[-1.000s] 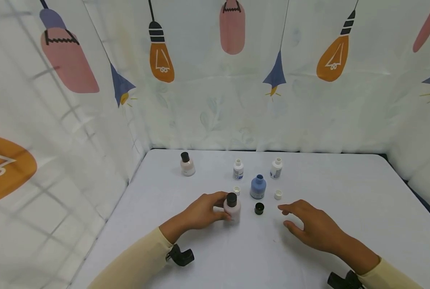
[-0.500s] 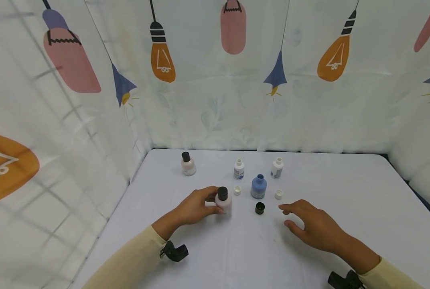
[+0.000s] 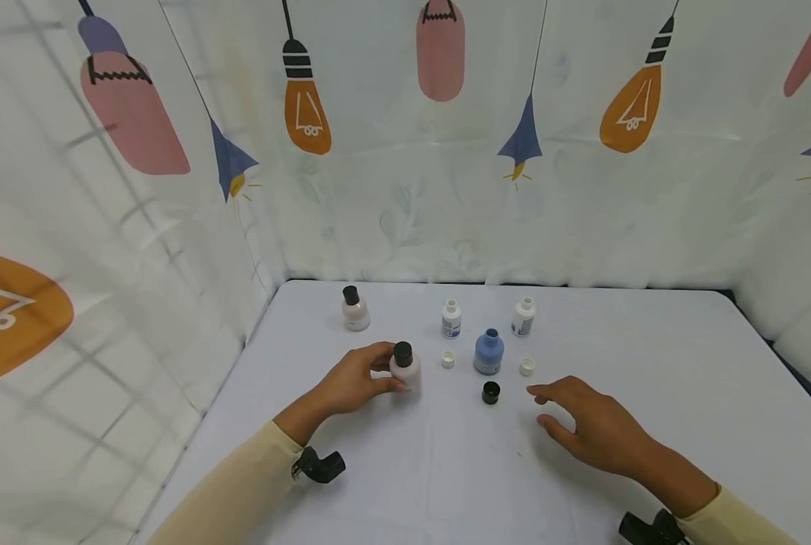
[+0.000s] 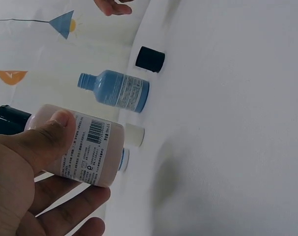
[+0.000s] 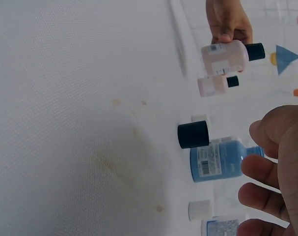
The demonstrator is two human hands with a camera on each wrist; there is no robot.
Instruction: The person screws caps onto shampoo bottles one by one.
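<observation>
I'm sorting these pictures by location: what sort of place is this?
Probably a makeshift recording booth: lamp-printed cloth hangs behind and beside a white table, with black wrist cameras in view.

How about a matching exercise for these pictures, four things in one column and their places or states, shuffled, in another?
1. round-shouldered blue bottle
2. loose round black cap
3. bare left hand
4. bare right hand

A. holding nothing
B. on the white table, nearer the person than the blue bottle
C. standing uncapped
D. gripping a capped pale pink bottle

Pairs: 1-C, 2-B, 3-D, 4-A.
</observation>
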